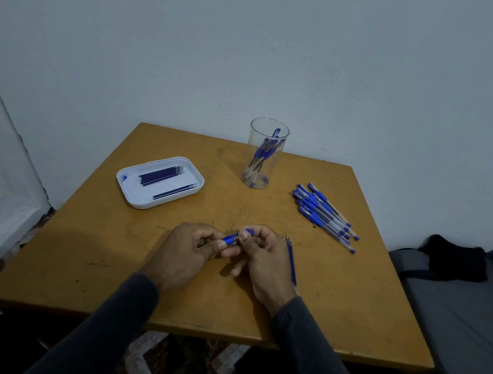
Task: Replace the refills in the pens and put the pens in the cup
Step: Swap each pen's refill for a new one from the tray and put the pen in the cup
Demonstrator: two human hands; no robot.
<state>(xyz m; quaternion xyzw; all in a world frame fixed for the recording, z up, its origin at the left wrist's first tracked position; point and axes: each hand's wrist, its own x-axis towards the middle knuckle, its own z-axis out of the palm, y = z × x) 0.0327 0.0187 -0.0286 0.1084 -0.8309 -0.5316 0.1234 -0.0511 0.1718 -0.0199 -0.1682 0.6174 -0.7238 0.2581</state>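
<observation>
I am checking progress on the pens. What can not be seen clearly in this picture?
- Head view: pen held in both hands; fingers cover most of it, so whether a refill is inside is hidden.
- Glass cup: pens overlap, count unclear.
- White tray: refills too small to count.

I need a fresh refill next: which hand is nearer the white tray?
Left. The left hand grips the pen just in front of the white tray; the right hand, also gripping the pen, is farther right.
</observation>
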